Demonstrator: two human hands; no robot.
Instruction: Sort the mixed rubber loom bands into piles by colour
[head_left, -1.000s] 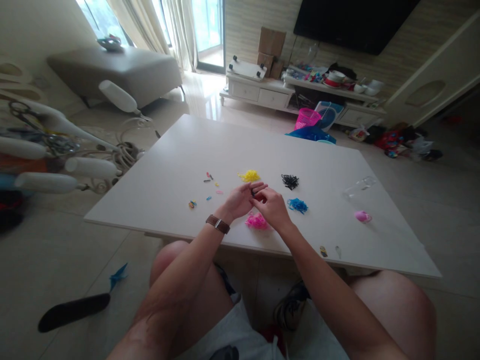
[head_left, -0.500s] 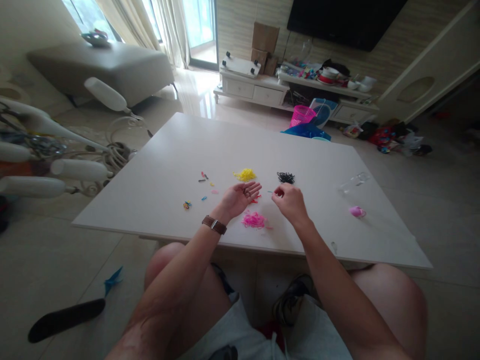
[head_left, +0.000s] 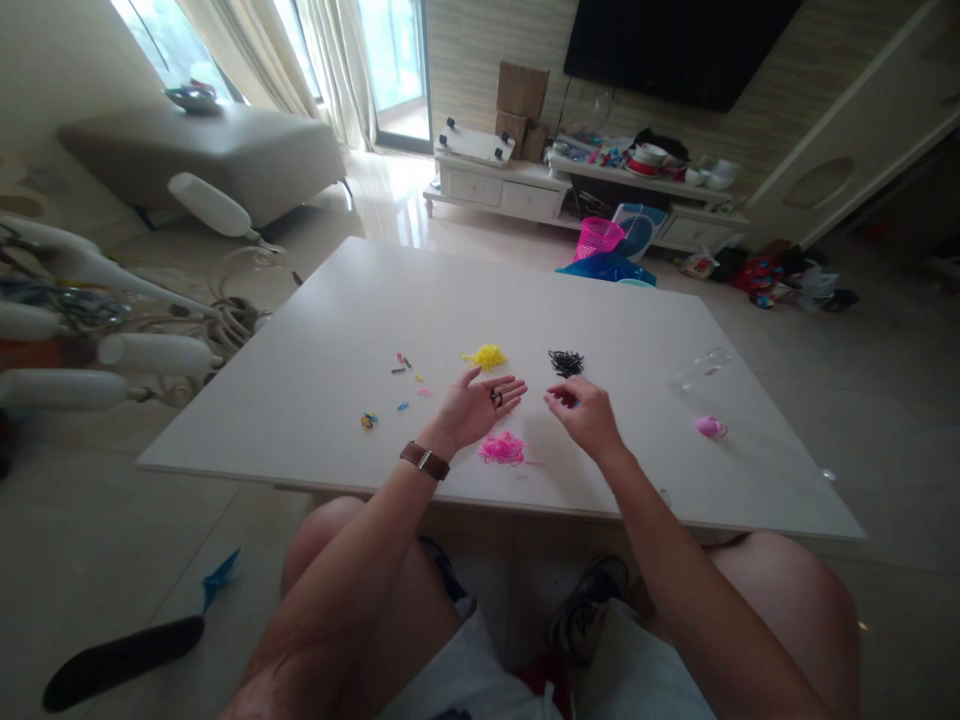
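Observation:
My left hand [head_left: 480, 407] is palm up above the table with its fingers stretched out. Small black rubber bands [head_left: 496, 398] lie at the base of its fingers. Thumb and fingers of my right hand [head_left: 581, 408] are pinched together just to the right; what they hold is too small to make out. Beyond the right hand is a pile of black rubber bands [head_left: 566, 363]. A yellow pile [head_left: 486, 357] sits behind the left hand, and a pink pile [head_left: 503, 448] is in front of it.
On the white table [head_left: 420, 290], several small coloured bits [head_left: 403, 406] are scattered at left, beside a small multicoloured cluster [head_left: 368, 421]. At right lie a clear container [head_left: 701, 370] and a pinkish-purple object [head_left: 709, 427]. White lamp arms [head_left: 157, 354] stand left of the table.
My left palm has turned flatter, and black bands show more plainly on it. The right hand has stayed pinched; the thin dark bit at its fingertips no longer shows. The red bits are now covered.

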